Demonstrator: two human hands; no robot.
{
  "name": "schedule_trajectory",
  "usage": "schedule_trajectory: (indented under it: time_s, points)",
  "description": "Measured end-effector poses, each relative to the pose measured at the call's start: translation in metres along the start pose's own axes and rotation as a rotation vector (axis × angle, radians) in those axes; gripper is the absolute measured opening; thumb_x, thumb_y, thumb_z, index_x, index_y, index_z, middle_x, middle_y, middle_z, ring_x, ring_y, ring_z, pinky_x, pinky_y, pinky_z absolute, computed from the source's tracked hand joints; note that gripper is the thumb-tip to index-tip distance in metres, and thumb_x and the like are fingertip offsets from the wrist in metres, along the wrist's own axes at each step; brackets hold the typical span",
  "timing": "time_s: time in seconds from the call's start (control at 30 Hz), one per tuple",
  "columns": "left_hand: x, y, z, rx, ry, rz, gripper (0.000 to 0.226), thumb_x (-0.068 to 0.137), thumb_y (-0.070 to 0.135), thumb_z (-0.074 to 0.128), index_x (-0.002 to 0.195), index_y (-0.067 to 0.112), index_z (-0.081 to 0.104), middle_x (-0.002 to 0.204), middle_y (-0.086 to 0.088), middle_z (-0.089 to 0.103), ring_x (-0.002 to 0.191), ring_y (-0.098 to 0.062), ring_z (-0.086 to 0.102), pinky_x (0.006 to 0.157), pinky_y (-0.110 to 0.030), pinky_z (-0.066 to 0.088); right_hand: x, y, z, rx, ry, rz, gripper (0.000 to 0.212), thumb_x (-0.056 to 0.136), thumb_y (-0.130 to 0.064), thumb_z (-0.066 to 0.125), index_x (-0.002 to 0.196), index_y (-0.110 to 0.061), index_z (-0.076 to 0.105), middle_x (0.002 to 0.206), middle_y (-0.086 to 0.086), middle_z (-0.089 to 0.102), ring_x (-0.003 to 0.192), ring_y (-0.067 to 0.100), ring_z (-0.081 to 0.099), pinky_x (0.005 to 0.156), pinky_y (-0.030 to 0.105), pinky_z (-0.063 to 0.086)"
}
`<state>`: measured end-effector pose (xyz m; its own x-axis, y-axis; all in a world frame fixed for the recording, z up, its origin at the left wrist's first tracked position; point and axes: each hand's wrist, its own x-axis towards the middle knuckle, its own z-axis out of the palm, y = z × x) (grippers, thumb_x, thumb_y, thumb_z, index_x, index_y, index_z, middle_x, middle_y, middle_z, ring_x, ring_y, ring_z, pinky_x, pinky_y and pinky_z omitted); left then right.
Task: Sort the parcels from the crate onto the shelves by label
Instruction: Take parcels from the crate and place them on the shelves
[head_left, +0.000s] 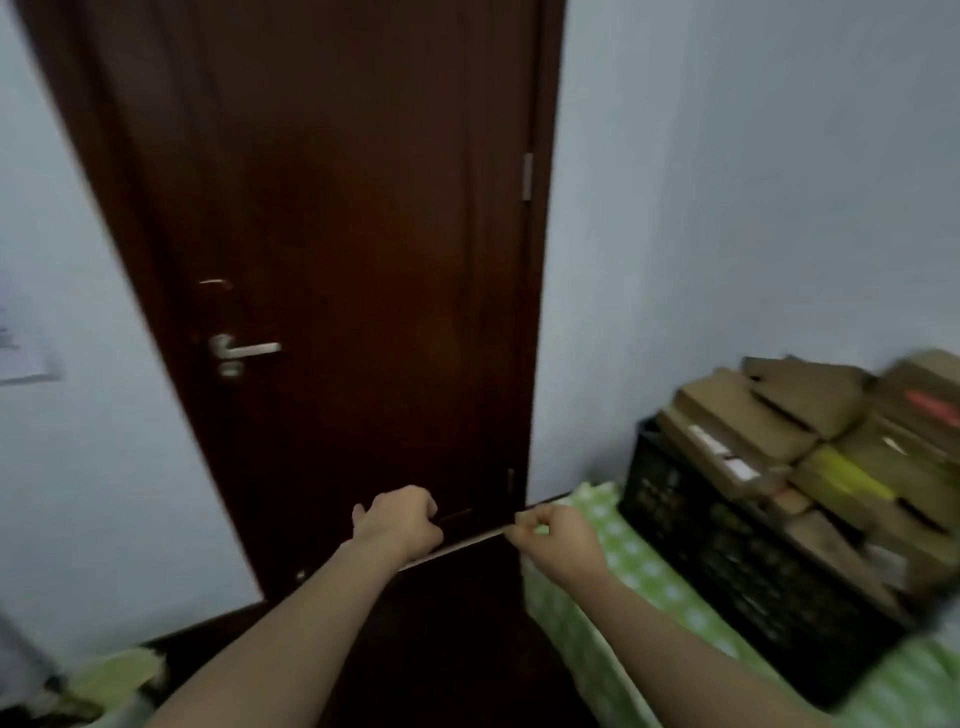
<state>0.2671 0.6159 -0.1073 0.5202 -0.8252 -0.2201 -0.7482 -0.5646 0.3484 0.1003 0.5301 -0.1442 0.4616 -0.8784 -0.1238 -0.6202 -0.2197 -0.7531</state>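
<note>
Hands out front, both curled on pale top edge of flat dark item (462, 571): left hand (400, 519) grips it, right hand (556, 535) pinches it; blur hides what item is. Dark brown door (337, 234) behind. Green dotted worktop (623, 566) at right carries black crate (727, 561), piled above rim with cardboard parcels (769, 415). Steel door handle (244, 351) at left.

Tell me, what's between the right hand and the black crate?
In the head view, just the green dotted cloth lies between the right hand and the black crate.
</note>
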Motion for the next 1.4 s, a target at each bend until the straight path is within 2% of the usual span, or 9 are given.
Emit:
schedule_trajectory:
  time_s: [0.1, 0.27, 0.37, 0.53, 0.77, 1.0, 1.1, 1.23, 1.4]
  points:
    - [0.033, 0.106, 0.045, 0.054, -0.063, 0.126, 0.034, 0.088, 0.026, 0.060, 0.122, 0.028, 0.057, 0.125, 0.003, 0.059, 0.123, -0.019, 0.050, 0.115, -0.047, 0.022, 0.012, 0.077, -0.087, 0.057, 0.162, 0.109, 0.011, 0.078, -0.034, 0.067, 0.071, -0.030, 0.060, 0.090, -0.005, 0.070, 0.091, 0.016, 0.064, 0.082, 0.029, 0.050]
    - [0.068, 0.244, 0.095, 0.125, -0.131, 0.325, 0.041, 0.086, 0.030, 0.059, 0.126, 0.028, 0.055, 0.130, 0.001, 0.056, 0.121, -0.021, 0.051, 0.105, -0.039, 0.038, 0.024, 0.161, -0.198, 0.128, 0.368, 0.233, 0.005, 0.085, -0.026, 0.066, 0.085, -0.026, 0.061, 0.090, -0.007, 0.067, 0.087, 0.014, 0.063, 0.077, 0.028, 0.051]
    - [0.090, 0.298, 0.112, 0.121, -0.165, 0.416, 0.028, 0.088, 0.026, 0.058, 0.116, 0.025, 0.057, 0.128, -0.003, 0.057, 0.116, -0.022, 0.054, 0.094, -0.034, 0.047, 0.035, 0.201, -0.234, 0.164, 0.455, 0.280, 0.009, 0.084, -0.021, 0.066, 0.091, -0.023, 0.061, 0.095, -0.004, 0.066, 0.092, 0.016, 0.062, 0.077, 0.027, 0.048]
    - [0.138, 0.365, 0.132, 0.054, -0.186, 0.534, 0.034, 0.085, 0.025, 0.060, 0.118, 0.016, 0.056, 0.118, -0.004, 0.061, 0.104, -0.020, 0.058, 0.080, -0.029, 0.049, 0.062, 0.247, -0.264, 0.236, 0.570, 0.370, 0.018, 0.086, -0.015, 0.063, 0.101, -0.022, 0.057, 0.098, -0.002, 0.063, 0.090, 0.016, 0.060, 0.083, 0.030, 0.049]
    - [0.206, 0.462, 0.146, -0.118, -0.167, 0.718, 0.054, 0.086, 0.025, 0.061, 0.136, 0.012, 0.045, 0.130, -0.007, 0.053, 0.117, -0.025, 0.052, 0.092, -0.037, 0.047, 0.107, 0.273, -0.321, 0.307, 0.805, 0.488, 0.043, 0.087, -0.010, 0.062, 0.128, -0.015, 0.049, 0.111, -0.002, 0.055, 0.094, 0.013, 0.055, 0.083, 0.029, 0.049]
    - [0.229, 0.569, 0.154, -0.252, -0.166, 0.925, 0.051, 0.090, 0.021, 0.057, 0.139, 0.016, 0.044, 0.138, -0.003, 0.051, 0.125, -0.021, 0.050, 0.099, -0.033, 0.041, 0.115, 0.299, -0.389, 0.380, 1.085, 0.558, 0.042, 0.092, -0.018, 0.058, 0.131, -0.013, 0.045, 0.104, -0.002, 0.056, 0.093, 0.016, 0.055, 0.084, 0.032, 0.049]
    - [0.229, 0.608, 0.157, -0.330, -0.156, 0.930, 0.042, 0.096, 0.020, 0.046, 0.138, 0.011, 0.045, 0.138, -0.008, 0.050, 0.126, -0.024, 0.048, 0.101, -0.034, 0.039, 0.117, 0.315, -0.413, 0.438, 1.139, 0.589, 0.043, 0.096, -0.023, 0.052, 0.136, -0.011, 0.044, 0.118, 0.005, 0.059, 0.101, 0.020, 0.056, 0.087, 0.032, 0.047]
    - [0.226, 0.656, 0.158, -0.343, -0.168, 0.818, 0.044, 0.103, 0.020, 0.032, 0.143, 0.002, 0.033, 0.144, -0.018, 0.040, 0.131, -0.032, 0.040, 0.104, -0.037, 0.033, 0.123, 0.339, -0.444, 0.491, 1.061, 0.568, 0.047, 0.099, -0.028, 0.046, 0.141, -0.007, 0.040, 0.136, 0.010, 0.051, 0.123, 0.027, 0.051, 0.106, 0.041, 0.040]
    - [0.219, 0.695, 0.173, -0.349, -0.203, 0.619, 0.040, 0.104, 0.023, 0.029, 0.132, -0.004, 0.039, 0.138, -0.022, 0.045, 0.125, -0.035, 0.044, 0.099, -0.038, 0.035, 0.135, 0.373, -0.476, 0.551, 0.908, 0.484, 0.038, 0.100, -0.031, 0.041, 0.106, 0.002, 0.059, 0.106, 0.015, 0.063, 0.104, 0.030, 0.058, 0.099, 0.048, 0.045]
